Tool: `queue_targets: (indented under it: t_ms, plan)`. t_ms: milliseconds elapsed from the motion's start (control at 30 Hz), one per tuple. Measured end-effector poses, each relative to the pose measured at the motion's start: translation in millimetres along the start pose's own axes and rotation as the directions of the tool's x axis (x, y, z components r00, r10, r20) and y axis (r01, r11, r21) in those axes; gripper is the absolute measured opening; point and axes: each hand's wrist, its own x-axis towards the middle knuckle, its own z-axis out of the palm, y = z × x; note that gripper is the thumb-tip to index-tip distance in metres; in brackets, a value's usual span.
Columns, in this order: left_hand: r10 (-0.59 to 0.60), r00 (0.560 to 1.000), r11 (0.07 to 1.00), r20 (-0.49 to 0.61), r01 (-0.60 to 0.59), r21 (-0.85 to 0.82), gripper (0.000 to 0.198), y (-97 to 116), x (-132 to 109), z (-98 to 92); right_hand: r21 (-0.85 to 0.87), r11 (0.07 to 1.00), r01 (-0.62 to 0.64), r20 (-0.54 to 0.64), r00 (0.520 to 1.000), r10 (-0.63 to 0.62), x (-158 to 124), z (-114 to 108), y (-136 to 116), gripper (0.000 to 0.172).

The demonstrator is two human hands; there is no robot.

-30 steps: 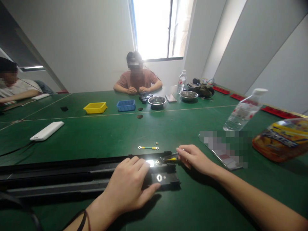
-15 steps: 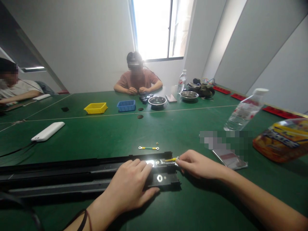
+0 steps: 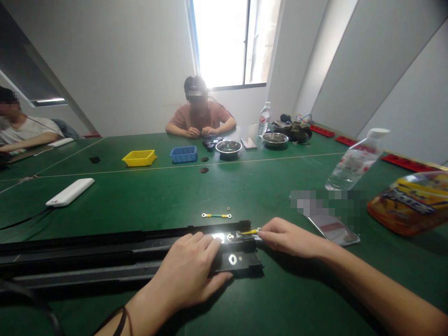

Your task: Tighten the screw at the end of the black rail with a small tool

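The right hand's [image 3: 287, 237] grip is narrow, fingertips pinching the end of a slim metal tool [image 3: 250, 237] that is partly hidden. The tool reaches left over the end of the black rails [image 3: 105, 269], toward a small nut [image 3: 230, 236], with a yellow-sleeved wire end [image 3: 249, 232] just beside it. The left hand [image 3: 187, 261] lies across the rails, thumb and fingers spread wide. Beyond them, a short green-and-yellow wire [image 3: 216, 215] with ring ends rests on the green tabletop [image 3: 157, 196]. To the right lie a phone [image 3: 336, 228] and a water bottle [image 3: 353, 163]; farther off stand a yellow tray [image 3: 139, 161], a blue tray [image 3: 184, 155] and a metal bowl [image 3: 228, 148].
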Motion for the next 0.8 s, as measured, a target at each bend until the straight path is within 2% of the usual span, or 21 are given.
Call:
queue_targets:
  t_ms: [300,533,667,800]
  plan:
    - [0.008,1.0,1.0,-0.006,-0.008,-0.001,0.05,-0.2,-0.4,0.6,0.081,0.996,-0.04,0.028,0.999,0.038,-0.3,-0.3,2.3,0.053]
    - [0.007,1.0,1.0,-0.003,-0.007,-0.014,0.048,-0.7,-0.3,1.4,0.051,0.998,-0.023,0.015,1.0,0.022,1.1,-1.6,2.4,0.054]
    - [0.003,1.0,1.0,-0.001,-0.003,-0.013,0.046,-0.7,-0.3,1.3,0.052,0.999,-0.01,-0.036,0.999,0.012,1.6,-3.4,5.8,0.055]
    - [0.002,1.0,1.0,0.005,-0.002,-0.01,0.045,-0.3,0.2,0.9,0.134,0.991,0.029,-0.169,0.986,-0.006,2.9,-2.4,14.3,0.052]
